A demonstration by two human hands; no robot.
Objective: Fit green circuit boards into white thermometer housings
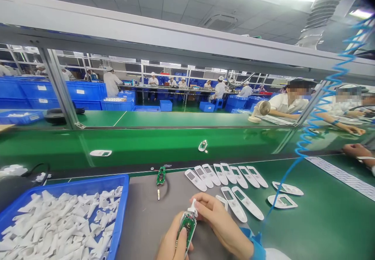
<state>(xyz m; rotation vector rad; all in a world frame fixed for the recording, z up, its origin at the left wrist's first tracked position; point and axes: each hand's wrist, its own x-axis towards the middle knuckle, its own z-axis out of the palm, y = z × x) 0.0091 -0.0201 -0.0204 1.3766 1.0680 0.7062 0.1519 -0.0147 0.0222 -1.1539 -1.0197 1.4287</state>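
A white plastic casing with a green circuit board (pixel 188 225) sits in my left hand (pixel 172 240), which grips it from below at the bottom of the view. My right hand (pixel 219 225) pinches its white upper end between the fingers. Both hands rest over a grey work mat (pixel 143 221). Beyond my right hand, several white plastic shells (pixel 225 175) lie in a fanned row. Two longer shells (pixel 240 203) lie close to my right fingers. A bare green circuit board with a metal pin (pixel 160 177) lies on the mat's far side.
A blue tray (pixel 88 182) heaped with white plastic parts stands at the left. A blue coiled cord (pixel 319 127) hangs at the right, beside a co-worker's hand (pixel 357 150). Overhead shelving crosses the view, with a green bench, a small fan and blue crates beyond.
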